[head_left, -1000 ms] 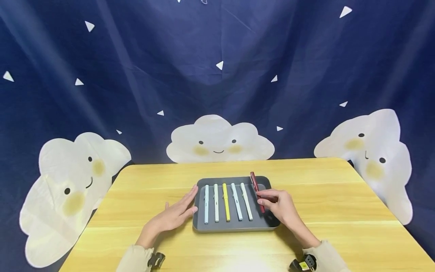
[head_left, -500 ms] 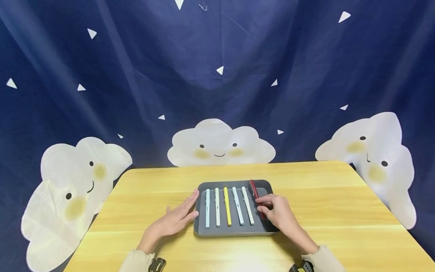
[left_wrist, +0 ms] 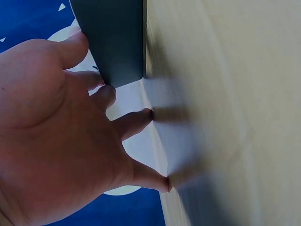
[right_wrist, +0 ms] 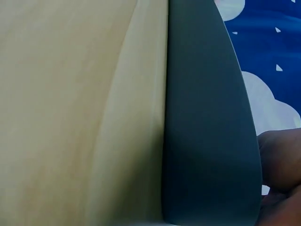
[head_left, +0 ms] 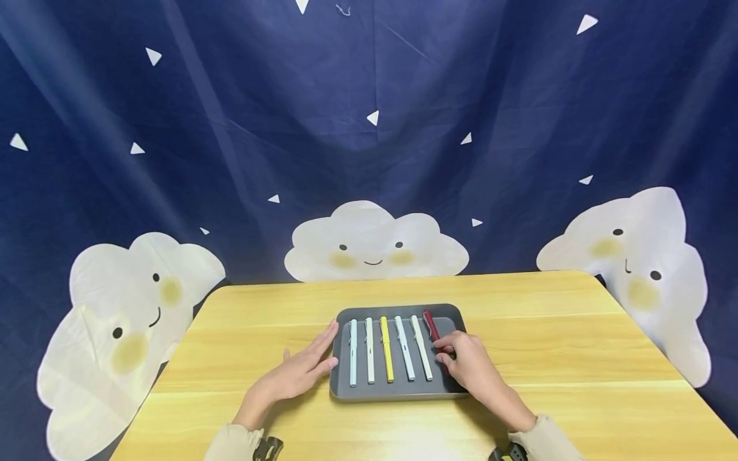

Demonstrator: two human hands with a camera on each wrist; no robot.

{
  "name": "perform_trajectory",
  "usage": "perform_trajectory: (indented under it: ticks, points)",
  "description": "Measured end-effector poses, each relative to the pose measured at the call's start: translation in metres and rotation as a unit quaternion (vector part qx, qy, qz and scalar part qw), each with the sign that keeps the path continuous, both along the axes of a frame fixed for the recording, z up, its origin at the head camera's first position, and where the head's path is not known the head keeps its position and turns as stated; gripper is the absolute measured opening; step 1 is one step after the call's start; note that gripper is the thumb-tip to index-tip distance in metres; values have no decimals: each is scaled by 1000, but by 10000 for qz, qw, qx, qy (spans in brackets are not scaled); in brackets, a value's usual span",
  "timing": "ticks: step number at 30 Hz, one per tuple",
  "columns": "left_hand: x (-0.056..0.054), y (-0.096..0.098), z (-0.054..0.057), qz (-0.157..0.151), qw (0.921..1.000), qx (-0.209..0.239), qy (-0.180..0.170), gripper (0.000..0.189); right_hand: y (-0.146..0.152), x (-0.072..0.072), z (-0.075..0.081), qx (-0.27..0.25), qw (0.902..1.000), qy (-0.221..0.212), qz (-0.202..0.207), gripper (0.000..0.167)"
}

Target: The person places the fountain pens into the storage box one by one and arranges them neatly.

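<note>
A dark grey tray point(head_left: 398, 395) holds a row of pens in the head view. My right hand point(head_left: 471, 363) reaches over the tray's right side and pinches a dark red pen point(head_left: 430, 324) between thumb and fingers. This pen slants at the right end of the row, its lower part hidden by the fingers. My left hand point(head_left: 295, 372) lies against the tray's left rim with fingers extended. In the left wrist view, that hand's thumb and some fingers meet the tray wall point(left_wrist: 115, 42), while other fingertips reach the tabletop.
Left of the red pen lie a light blue pen point(head_left: 353, 355), a white pen point(head_left: 369, 352), a yellow pen point(head_left: 387, 352), another light blue pen point(head_left: 405, 351) and another white pen point(head_left: 421, 349). The wooden table point(head_left: 548, 346) meets a dark blue curtain point(head_left: 369, 77) with clouds behind.
The red pen has come down and nearer, its top end now inside the tray's back rim. My right hand moved slightly with it. The left hand stays at the tray; the head view tilted slightly.
</note>
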State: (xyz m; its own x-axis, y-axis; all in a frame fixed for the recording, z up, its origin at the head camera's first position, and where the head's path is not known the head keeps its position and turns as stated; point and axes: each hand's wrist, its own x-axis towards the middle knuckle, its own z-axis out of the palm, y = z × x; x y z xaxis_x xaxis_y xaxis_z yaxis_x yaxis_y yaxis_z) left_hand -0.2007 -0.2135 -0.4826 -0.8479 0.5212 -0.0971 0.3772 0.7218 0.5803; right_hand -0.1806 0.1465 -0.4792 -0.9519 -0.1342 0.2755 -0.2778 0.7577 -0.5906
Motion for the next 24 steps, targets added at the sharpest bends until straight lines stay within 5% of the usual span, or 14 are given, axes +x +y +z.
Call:
perform_trajectory:
  ticks: [13, 24]
  points:
    - [3, -1, 0, 46, 10000, 13, 15, 69, -1, 2, -1, 265, 9996, 44, 113, 16]
    - [6, 2, 0, 82, 10000, -2, 37, 68, 5, 1, 1, -46, 9997, -72, 229, 18]
